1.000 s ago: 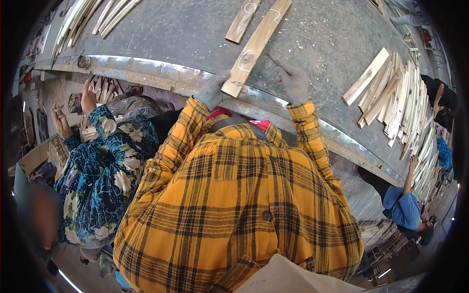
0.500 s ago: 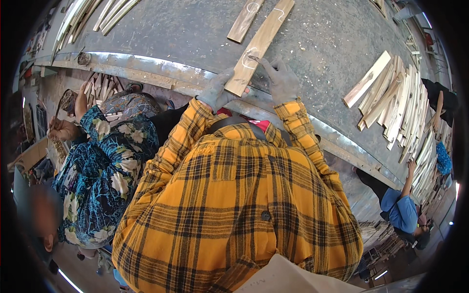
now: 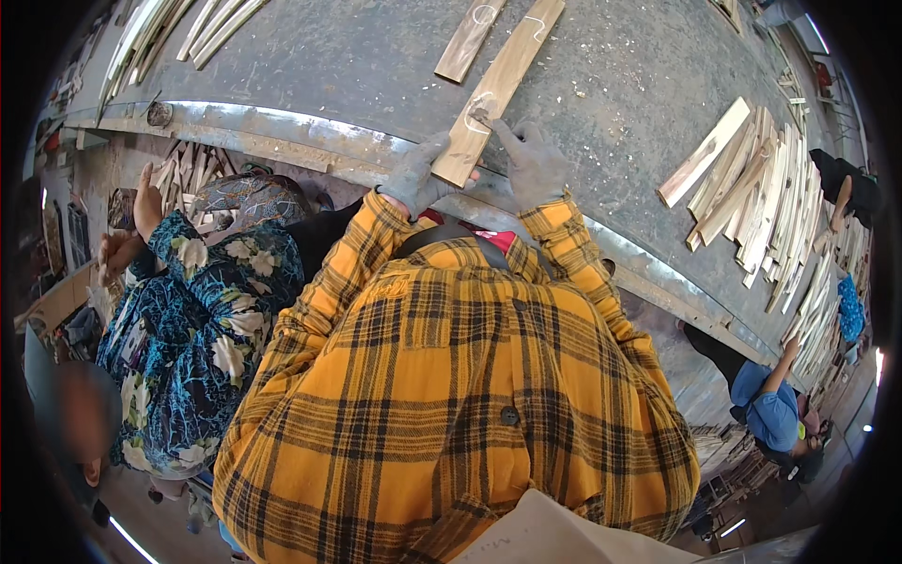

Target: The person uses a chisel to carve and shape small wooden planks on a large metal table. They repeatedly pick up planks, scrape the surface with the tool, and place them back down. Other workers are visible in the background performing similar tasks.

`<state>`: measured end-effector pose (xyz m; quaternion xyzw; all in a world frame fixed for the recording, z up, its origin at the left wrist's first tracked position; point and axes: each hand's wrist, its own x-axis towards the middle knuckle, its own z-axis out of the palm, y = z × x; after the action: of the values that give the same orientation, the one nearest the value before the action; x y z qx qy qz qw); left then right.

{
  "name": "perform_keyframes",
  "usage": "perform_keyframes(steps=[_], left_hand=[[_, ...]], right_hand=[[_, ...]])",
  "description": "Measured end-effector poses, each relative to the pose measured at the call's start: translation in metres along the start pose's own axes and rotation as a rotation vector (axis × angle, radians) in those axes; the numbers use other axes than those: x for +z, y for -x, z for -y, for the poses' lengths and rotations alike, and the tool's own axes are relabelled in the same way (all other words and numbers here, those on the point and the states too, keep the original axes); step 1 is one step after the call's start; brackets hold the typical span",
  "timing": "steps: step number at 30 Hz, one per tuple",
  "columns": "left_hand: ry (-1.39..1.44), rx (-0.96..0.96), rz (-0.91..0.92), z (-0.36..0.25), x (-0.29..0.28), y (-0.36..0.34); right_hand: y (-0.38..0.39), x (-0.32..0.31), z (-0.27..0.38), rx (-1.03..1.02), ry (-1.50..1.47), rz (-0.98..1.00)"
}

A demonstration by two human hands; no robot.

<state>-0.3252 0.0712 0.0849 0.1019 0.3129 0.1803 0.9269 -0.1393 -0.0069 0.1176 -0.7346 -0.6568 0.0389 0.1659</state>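
Note:
My left hand [image 3: 413, 175], in a grey glove, is closed round the near left edge of a long wooden board [image 3: 500, 86]. The board's near end juts past the table edge; its far part stretches away over the table. White curved marks are drawn on it, one circling a dark patch [image 3: 480, 114]. My right hand [image 3: 536, 167], also gloved in grey, is at the board's right side. Its index finger reaches out to the dark patch, the other fingers partly bent; I see nothing held in it. A shorter board [image 3: 468, 42] with a white mark lies left of the long one.
Wood strips [image 3: 752, 188] are piled on the table [image 3: 310, 66] at right, more strips [image 3: 221, 30] at far left. A metal strip [image 3: 272, 127] runs along the table edge. A person in a floral top [image 3: 202, 338] is close on my left; another in blue [image 3: 770, 404] stands right.
My right index finger has drawn back slightly toward me from the marked patch, and the right hand has shifted a little left. The person on my left has moved their hands.

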Motion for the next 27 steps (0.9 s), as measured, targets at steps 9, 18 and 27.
perform_keyframes(steps=[9,18,27], left_hand=[[0.034,0.006,-0.006,0.001,0.008,0.001],[0.030,0.023,-0.026,0.000,0.010,0.002],[0.028,-0.070,-0.072,-0.005,-0.003,0.001]], right_hand=[[-0.004,0.004,-0.012,-0.001,-0.030,-0.029],[-0.009,0.013,-0.022,-0.001,-0.044,-0.078],[0.002,0.007,-0.021,0.313,-0.764,-0.066]])
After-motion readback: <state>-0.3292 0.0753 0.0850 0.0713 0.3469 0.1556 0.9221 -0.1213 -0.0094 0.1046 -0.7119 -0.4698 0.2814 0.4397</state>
